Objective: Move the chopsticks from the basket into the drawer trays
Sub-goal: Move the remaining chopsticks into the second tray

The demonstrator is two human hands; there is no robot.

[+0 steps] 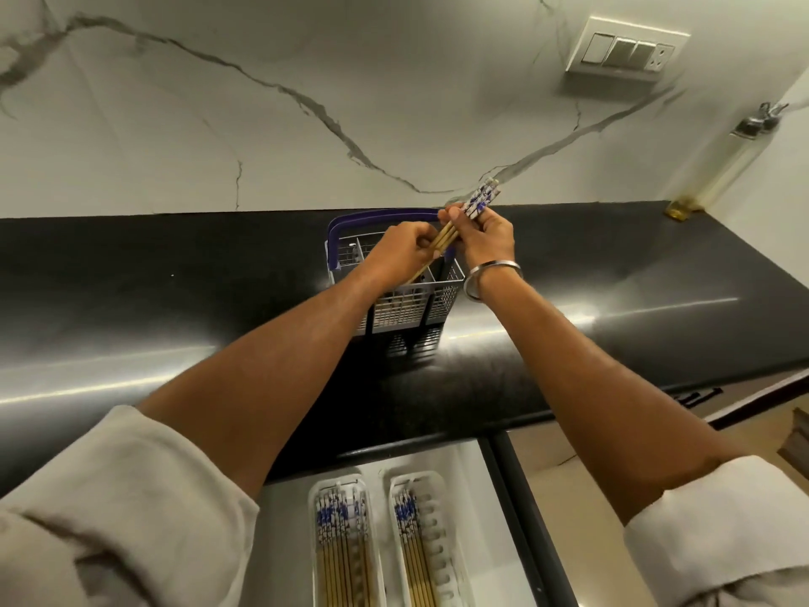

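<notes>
Two white trays in the open drawer, nearest the viewer and well below the grip, already hold rows of blue-patterned chopsticks: the left tray [340,545] looks fuller than the right tray [431,541], whose far side shows bare slots. Above them, over the black countertop [175,300], both hands meet on a small bundle of chopsticks [464,216] lifted over the grey cutlery basket [411,300] with its blue handle [376,219]. The left hand [400,256] is curled around the plain bamboo tips at the low end of the bundle; the right hand [486,236], a metal bangle [490,280] on its wrist, is pinching the sticks just under their patterned tops, which jut out past the fingers toward the marble wall [306,102]. The sticks look light, stiff and smooth, likely to fan out or slip singly, so a hold at both ends seems the sound way to keep them aligned. How many remain in the basket cannot be told. Beyond the grip, a switch plate [626,48] and an oil bottle [726,159] stand to the far right.
</notes>
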